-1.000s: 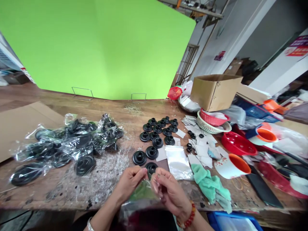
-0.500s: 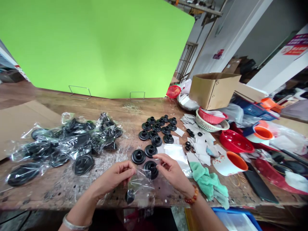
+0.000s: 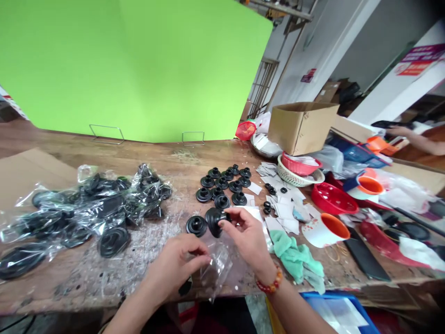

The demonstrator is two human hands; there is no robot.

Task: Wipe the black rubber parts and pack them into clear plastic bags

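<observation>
My right hand (image 3: 246, 236) is closed on a black rubber boot (image 3: 214, 221), lifted off the wooden table (image 3: 146, 153) and tilted on its side. My left hand (image 3: 177, 264) pinches the mouth of a small clear plastic bag (image 3: 219, 265) that hangs over the table's near edge, with a small dark piece at its lower left. One more black boot (image 3: 196, 225) lies flat just left of the held one. A cluster of several black boots (image 3: 222, 185) stands farther back.
Bagged black parts in a pile (image 3: 83, 208) lie at the left. White cards (image 3: 285, 206), a green cloth (image 3: 299, 262), an orange-lined cup (image 3: 325, 230), red bowls (image 3: 332, 198), baskets (image 3: 299, 169) and a cardboard box (image 3: 301, 126) crowd the right. Another person's arm (image 3: 417, 139) shows far right.
My right hand reached forward, took a black boot off the table and raised it. My left hand moved the clear bag forward over the table edge.
</observation>
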